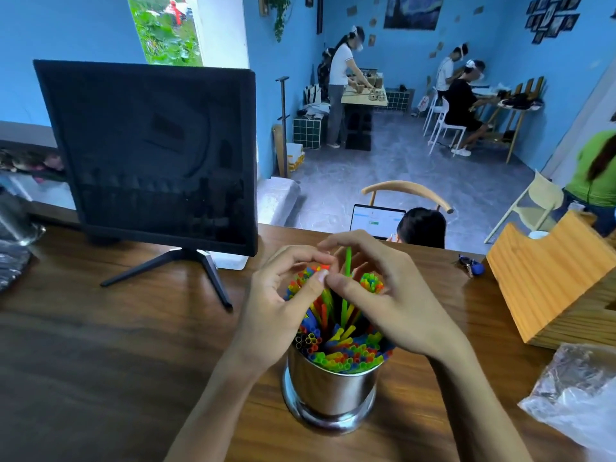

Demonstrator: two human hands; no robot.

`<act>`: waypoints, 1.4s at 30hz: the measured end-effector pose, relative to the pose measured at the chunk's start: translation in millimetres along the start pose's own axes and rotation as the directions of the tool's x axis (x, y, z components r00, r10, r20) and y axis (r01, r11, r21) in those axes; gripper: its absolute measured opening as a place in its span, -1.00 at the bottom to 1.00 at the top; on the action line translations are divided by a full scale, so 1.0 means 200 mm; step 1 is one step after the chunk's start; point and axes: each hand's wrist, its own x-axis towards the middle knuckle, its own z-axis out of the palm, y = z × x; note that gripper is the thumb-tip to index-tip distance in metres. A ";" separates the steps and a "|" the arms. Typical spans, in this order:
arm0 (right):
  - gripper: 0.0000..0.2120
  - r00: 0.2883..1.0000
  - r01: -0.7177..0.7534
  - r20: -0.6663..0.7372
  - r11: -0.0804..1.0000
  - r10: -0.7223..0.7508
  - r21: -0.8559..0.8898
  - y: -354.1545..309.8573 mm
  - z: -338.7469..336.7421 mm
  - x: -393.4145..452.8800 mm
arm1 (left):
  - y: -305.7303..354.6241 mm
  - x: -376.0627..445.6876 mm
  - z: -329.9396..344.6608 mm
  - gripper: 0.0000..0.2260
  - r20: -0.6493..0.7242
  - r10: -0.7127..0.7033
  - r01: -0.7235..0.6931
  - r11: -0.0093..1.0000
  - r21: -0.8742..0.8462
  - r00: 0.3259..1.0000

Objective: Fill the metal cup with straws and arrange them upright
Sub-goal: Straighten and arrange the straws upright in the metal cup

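many straws (346, 356) are already packed in the metal cup (330, 391). taller ones are pinched by left hand (283, 301) and right hand (390, 305); straightening is left.

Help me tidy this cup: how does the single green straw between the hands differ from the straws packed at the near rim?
The green straw rises well above the rest, while the rim straws end just over the metal cup. It stands nearly upright; they lean toward the camera, showing open ends. The right hand and left hand curl around the taller straws by it; the rim straws go untouched. Both sit in the same cup.
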 end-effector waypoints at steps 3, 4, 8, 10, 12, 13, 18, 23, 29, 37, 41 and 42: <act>-0.84 1.000 -0.021 -0.019 1.000 0.021 -0.010 0.01 -0.01 0.03 | 0.00 0.00 -0.01 -0.83 0.020 -0.036 0.036 0.999 -0.003 0.999; -0.84 1.000 -0.027 -0.013 1.000 0.027 -0.015 0.02 -0.01 0.05 | -0.01 0.00 -0.02 -0.82 0.016 -0.047 0.047 0.999 0.004 0.999; -0.82 0.999 -0.043 -0.019 0.998 0.042 -0.050 0.06 0.00 0.05 | -0.02 -0.01 -0.05 -0.86 0.003 -0.048 0.047 0.999 0.022 0.999; -0.83 0.999 -0.032 0.000 0.998 0.033 -0.057 0.07 0.00 0.02 | -0.02 -0.02 -0.06 -0.86 0.006 -0.045 0.045 0.998 0.045 0.999; -0.82 1.000 -0.020 0.016 0.999 0.021 -0.042 0.08 -0.01 -0.02 | -0.02 -0.03 -0.06 -0.86 0.021 -0.055 0.054 0.998 0.038 0.998; -0.80 1.000 -0.016 0.007 1.000 0.016 -0.027 0.09 -0.02 -0.03 | -0.02 -0.04 -0.06 -0.86 0.028 -0.060 0.060 0.998 0.030 0.998; -0.78 0.996 0.023 -0.082 1.000 -0.023 0.001 0.13 -0.02 -0.08 | -0.02 -0.04 -0.05 -0.85 0.051 -0.068 0.064 0.996 0.067 0.996; -0.84 0.993 -0.029 -0.115 0.999 0.024 -0.037 0.16 -0.06 -0.12 | 0.00 -0.03 -0.05 -0.74 0.087 -0.140 0.114 0.961 0.253 0.986; -0.55 0.992 -0.125 -0.047 0.984 0.120 -0.130 0.15 -0.08 -0.13 | 0.02 0.00 -0.02 -0.72 0.053 -0.194 0.173 0.946 0.275 0.980; -0.82 0.954 -0.277 -0.145 0.956 0.262 -0.095 0.13 -0.05 -0.11 | 0.06 0.07 -0.03 -0.68 0.093 -0.154 0.125 0.956 0.266 0.984; -0.84 0.949 -0.280 -0.175 0.957 0.264 -0.075 0.13 -0.04 -0.10 | 0.07 0.07 -0.03 -0.69 0.097 -0.165 0.122 0.929 0.349 0.981; -0.85 0.945 -0.288 -0.176 0.956 0.275 -0.058 0.13 -0.05 -0.10 | 0.07 0.07 -0.03 -0.72 0.111 -0.198 0.146 0.922 0.359 0.974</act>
